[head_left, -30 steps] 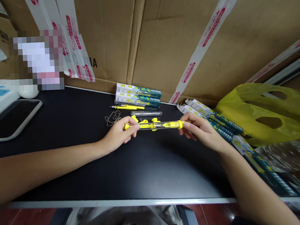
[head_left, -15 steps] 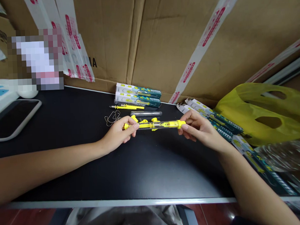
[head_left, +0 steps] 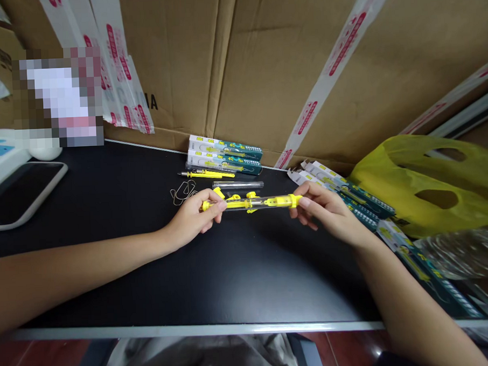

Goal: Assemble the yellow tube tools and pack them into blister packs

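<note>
A tubular spring scale (head_left: 261, 203), with a clear tube and yellow parts inside, is held level above the black table. My left hand (head_left: 201, 213) closes around its left end, where a yellow cap shows beside the fingers. On the right, my right hand (head_left: 320, 204) pinches the yellow end cap (head_left: 295, 200) between thumb and fingers. Just behind the tube lie small loose yellow parts (head_left: 235, 197), partly hidden by it. A clear empty tube (head_left: 238, 185) and a yellow inner rod with a metal tip (head_left: 209, 174) lie farther back. Wire hooks (head_left: 182, 192) rest left of them.
Printed boxes (head_left: 226, 161) stand against the cardboard cartons (head_left: 174, 56) behind. More printed boxes (head_left: 429, 272) line the right side near a yellow plastic bag (head_left: 430, 185). A phone (head_left: 22, 195) and a white-and-blue power strip (head_left: 2, 153) lie at the left.
The yellow end cap at my right fingers has turned slightly, and the right fingertips have shifted a little to the right. My left hand keeps its grip in the same place.
</note>
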`<state>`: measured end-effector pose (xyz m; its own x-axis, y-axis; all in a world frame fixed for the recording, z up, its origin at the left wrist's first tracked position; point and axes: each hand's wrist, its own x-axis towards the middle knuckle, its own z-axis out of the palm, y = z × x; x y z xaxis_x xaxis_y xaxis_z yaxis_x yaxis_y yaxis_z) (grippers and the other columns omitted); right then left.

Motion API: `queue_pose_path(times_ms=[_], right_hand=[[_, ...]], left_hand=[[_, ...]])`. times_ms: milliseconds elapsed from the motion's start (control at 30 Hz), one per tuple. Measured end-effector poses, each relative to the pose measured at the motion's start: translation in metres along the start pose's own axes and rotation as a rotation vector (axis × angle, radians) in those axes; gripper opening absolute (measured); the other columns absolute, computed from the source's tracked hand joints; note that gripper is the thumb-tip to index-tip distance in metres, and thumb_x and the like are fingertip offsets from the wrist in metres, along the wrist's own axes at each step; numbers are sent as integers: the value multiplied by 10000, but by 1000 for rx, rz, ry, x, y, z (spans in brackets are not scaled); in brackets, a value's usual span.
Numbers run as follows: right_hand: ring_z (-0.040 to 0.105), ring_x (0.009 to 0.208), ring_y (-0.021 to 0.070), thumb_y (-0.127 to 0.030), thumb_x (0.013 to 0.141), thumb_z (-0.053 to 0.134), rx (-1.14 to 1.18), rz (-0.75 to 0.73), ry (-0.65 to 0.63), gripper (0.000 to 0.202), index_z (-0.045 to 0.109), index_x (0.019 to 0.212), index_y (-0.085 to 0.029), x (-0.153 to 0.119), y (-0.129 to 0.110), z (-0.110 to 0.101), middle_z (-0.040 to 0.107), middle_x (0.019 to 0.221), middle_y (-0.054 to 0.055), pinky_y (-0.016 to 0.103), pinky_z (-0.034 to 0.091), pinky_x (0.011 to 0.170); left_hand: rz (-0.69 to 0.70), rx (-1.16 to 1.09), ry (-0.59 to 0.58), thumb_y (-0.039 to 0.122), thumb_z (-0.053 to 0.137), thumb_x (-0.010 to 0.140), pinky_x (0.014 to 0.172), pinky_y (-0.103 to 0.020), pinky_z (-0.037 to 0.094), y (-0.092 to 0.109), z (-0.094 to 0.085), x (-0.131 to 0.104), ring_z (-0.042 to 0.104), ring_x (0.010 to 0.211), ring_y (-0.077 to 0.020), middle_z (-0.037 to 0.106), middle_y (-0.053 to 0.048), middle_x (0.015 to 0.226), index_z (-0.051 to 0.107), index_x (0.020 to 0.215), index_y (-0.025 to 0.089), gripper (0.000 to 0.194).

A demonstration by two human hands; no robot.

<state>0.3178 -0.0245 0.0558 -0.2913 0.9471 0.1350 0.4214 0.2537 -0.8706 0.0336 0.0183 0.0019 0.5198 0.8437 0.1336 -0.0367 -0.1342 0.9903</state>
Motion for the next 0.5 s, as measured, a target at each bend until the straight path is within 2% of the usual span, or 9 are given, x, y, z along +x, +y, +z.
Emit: queue_pose_path(times_ms=[200,500], right_hand=[[547,550,98,-363,865,593,1,-43,38,179,523,929,-212,-2,-7,-2,607,749,12,178,420,378],[548,533,99,-354,837,633,5,-59,54,196,521,915,-213,0,-7,-2,611,732,6,179,430,362]], left_hand=[[0,-1,4,354,522,891,401,-153,283,2,0,1,377,415,-9,518,51,665,466,801,165,217],[-6,-1,4,359,527,887,394,-152,265,1,1,1,357,407,-7,520,49,661,463,796,168,222]])
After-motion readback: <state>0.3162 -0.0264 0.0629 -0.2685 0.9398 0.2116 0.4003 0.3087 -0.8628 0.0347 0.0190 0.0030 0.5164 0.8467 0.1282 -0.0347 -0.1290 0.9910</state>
